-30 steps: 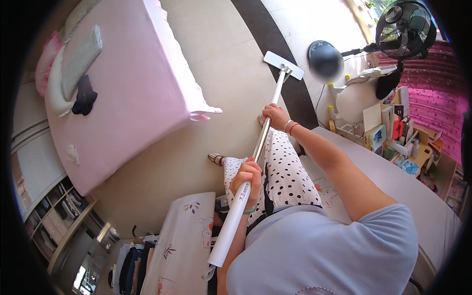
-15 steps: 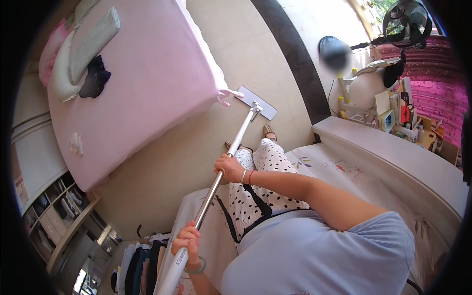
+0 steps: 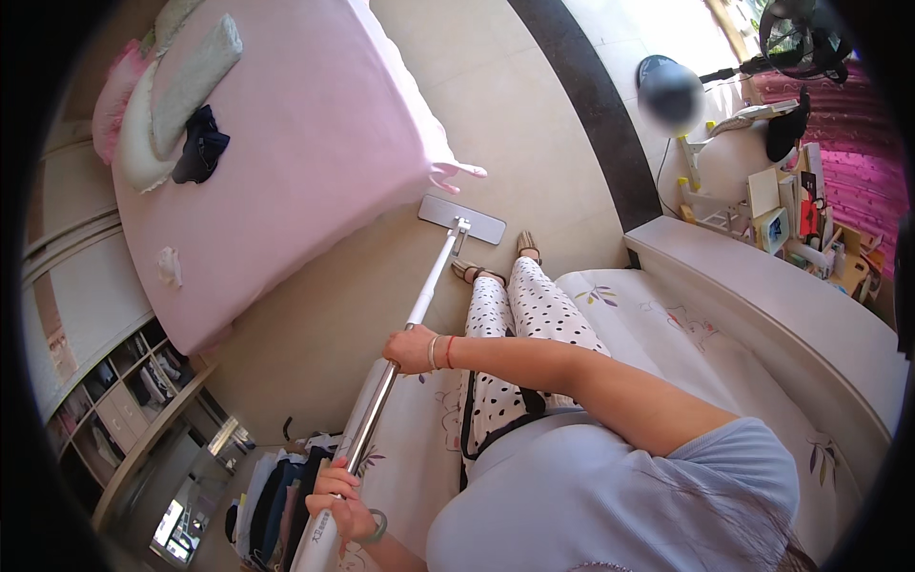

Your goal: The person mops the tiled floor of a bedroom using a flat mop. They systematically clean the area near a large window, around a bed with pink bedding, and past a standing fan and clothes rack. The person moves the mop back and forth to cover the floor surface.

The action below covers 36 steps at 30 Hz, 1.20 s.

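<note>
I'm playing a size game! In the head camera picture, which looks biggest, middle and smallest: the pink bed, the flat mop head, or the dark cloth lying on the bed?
1. The pink bed, by far the largest.
2. The flat mop head.
3. The dark cloth, which looks only slightly smaller than the mop head, so those two are close.

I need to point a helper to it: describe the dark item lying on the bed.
Start at the big pink bed. Near its head lies a long pale green pillow; the dark cloth sits crumpled beside it. It is the only dark thing on the bed.
</note>
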### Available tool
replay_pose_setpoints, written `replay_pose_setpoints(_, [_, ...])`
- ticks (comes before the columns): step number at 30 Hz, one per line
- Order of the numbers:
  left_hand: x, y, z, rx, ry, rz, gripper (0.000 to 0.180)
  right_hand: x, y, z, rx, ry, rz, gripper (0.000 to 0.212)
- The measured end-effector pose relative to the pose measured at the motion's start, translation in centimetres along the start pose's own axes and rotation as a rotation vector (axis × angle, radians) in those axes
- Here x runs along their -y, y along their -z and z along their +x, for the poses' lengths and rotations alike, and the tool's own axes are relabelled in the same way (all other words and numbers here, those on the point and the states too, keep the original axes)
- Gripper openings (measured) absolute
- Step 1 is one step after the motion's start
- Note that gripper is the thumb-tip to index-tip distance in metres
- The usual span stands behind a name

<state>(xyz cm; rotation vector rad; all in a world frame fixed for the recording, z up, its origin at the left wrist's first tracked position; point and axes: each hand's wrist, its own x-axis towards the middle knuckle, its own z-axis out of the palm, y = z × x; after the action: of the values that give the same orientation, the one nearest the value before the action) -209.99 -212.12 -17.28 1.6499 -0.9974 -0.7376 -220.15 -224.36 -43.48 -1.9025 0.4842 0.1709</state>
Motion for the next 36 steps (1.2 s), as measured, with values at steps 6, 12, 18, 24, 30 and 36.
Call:
replay_pose_setpoints(6, [3.0, -8.5, 1.1, 0.038, -0.026, -0.206, 0.024, -8.0, 4.8, -7.2, -0.182, -0.081, -0.053, 0.013])
replay_pose_setpoints(12, [7.2, -23.5, 4.7, 0.349, -0.033, -0.445, 0.02, -22.9, 10.7, -16.2, -0.495, -0.347, -0.061, 0.009])
replay_pose_setpoints(18, [9.8, -35.4, 4.8, 0.53, -0.053, -0.53, 0.02, -30.6, 15.6, -25.0, -0.612, -0.745, -0.194, 0.015])
replay_pose_setpoints(24, [10.1, -31.1, 3.4, 0.516, 0.001, -0.522, 0.022, -28.2, 12.2, -22.6, -0.605, -0.7, -0.185, 0.01])
replay_pose_setpoints(30, [5.9, -17.7, 2.1, 0.399, 0.132, -0.286, 0.017, -18.4, 5.9, -14.7, -0.583, -0.44, -0.052, 0.006])
replay_pose_setpoints(36, [-0.2, -7.4, -1.2, 0.146, 0.204, -0.042, 0.014, -7.8, 0.2, -7.6, -0.42, -0.227, 0.075, 0.01])
